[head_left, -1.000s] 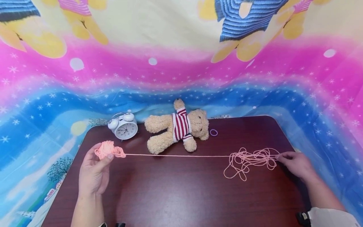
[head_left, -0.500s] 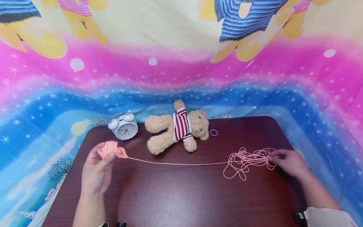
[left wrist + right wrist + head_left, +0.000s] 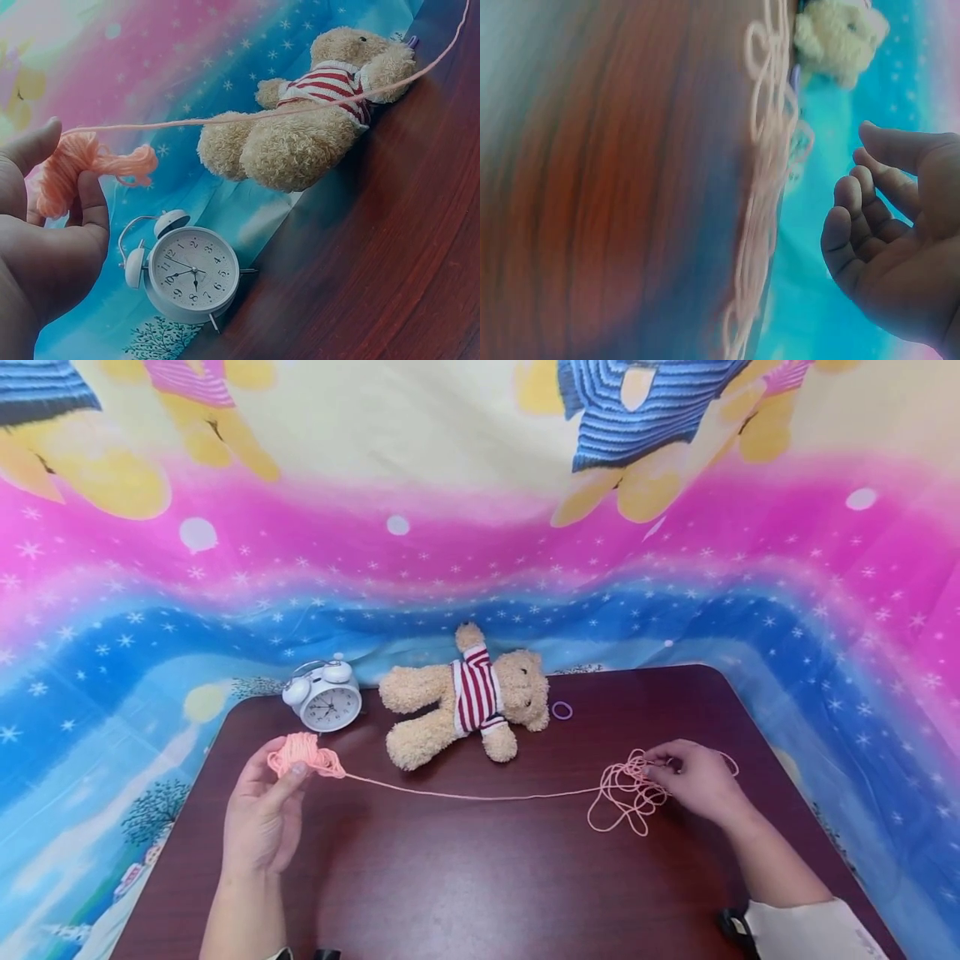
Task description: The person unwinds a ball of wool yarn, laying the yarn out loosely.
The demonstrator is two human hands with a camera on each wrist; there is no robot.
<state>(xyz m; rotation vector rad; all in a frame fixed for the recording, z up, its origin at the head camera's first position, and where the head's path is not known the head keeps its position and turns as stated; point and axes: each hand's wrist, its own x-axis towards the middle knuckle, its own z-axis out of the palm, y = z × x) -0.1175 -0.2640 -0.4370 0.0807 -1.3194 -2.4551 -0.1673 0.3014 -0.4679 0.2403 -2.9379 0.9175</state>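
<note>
My left hand [image 3: 262, 810] pinches a small wound bundle of peach yarn [image 3: 302, 755] between thumb and fingers at the table's left. In the left wrist view the bundle [image 3: 71, 172] shows a loose looped end on its right. A single strand [image 3: 465, 797] runs from it, sagging slightly, to a loose tangle of the same yarn [image 3: 626, 795] on the right. My right hand [image 3: 697, 781] is over this tangle and covers part of it. In the right wrist view its fingers [image 3: 847, 195] are loosely bent, nothing shows between them, and the yarn [image 3: 761, 180] lies apart from them.
Behind the left hand stands a white twin-bell alarm clock [image 3: 330, 702]. A teddy bear [image 3: 465, 697] in a red-and-white striped shirt lies at the back middle, a purple ring [image 3: 562, 710] beside its head. The dark wooden table [image 3: 480, 885] backs onto a printed cloth [image 3: 450, 560].
My right hand has moved left from the tangle's far right end to over its middle. The strand, taut before, now sags. The left hand has shifted slightly right with the bundle.
</note>
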